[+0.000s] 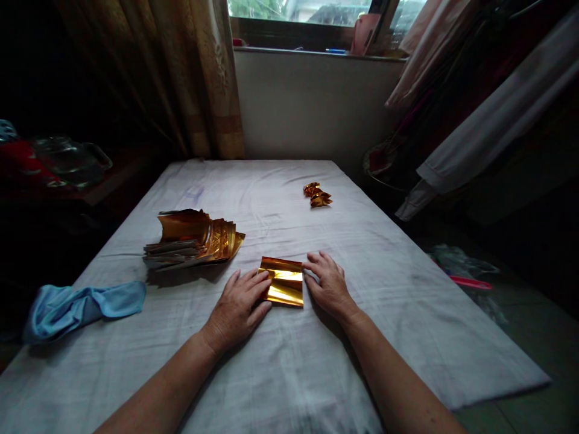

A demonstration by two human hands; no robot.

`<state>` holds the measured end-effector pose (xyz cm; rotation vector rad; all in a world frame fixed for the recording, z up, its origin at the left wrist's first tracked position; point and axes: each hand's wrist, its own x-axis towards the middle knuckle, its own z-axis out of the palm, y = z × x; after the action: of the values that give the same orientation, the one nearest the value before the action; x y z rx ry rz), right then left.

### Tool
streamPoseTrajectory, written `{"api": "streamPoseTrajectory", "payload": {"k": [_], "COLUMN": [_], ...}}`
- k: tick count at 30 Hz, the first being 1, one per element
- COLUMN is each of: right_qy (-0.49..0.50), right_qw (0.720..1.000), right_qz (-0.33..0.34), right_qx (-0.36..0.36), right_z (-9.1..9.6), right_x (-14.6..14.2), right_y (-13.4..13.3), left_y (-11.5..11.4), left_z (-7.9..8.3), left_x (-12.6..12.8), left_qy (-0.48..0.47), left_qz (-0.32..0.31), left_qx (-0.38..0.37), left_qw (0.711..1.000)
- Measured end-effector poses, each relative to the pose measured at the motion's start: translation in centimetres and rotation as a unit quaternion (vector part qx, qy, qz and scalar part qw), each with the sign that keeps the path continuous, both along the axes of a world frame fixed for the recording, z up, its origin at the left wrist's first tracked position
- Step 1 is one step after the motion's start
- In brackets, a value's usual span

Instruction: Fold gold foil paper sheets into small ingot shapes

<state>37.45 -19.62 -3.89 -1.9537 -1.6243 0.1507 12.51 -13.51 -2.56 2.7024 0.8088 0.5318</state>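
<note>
A sheet of gold foil paper (284,282) lies on the white cloth-covered table (289,361), partly folded or curled. My left hand (237,307) rests flat at its left edge, fingers stretched out and touching the paper. My right hand (329,284) lies at its right edge, fingers extended, fingertips on the top right corner. To the left sits a fanned stack of gold paper sheets (194,238). Farther back, two or three small folded gold pieces (317,194) lie together.
A crumpled blue cloth (81,306) lies near the table's left edge. A glass pot (70,160) stands on a dark side surface at left. Curtains (190,78) and a window sill are behind; hanging clothes (488,108) crowd the right side.
</note>
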Motion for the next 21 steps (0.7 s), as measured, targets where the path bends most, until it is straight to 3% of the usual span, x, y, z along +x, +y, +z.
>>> {"api": "streamPoseTrajectory", "payload": {"k": [21], "right_qy": [0.081], "right_qw": [0.996], "right_qz": [-0.011], "right_qx": [-0.026], "right_z": [1.4], "right_x": [-0.4], "right_y": [0.8], "left_y": [0.2], "left_z": [0.3], "left_x": [0.2], "left_qy": [-0.037], "left_qz": [0.014], "left_qx": [-0.031], "left_qw": [0.999]}}
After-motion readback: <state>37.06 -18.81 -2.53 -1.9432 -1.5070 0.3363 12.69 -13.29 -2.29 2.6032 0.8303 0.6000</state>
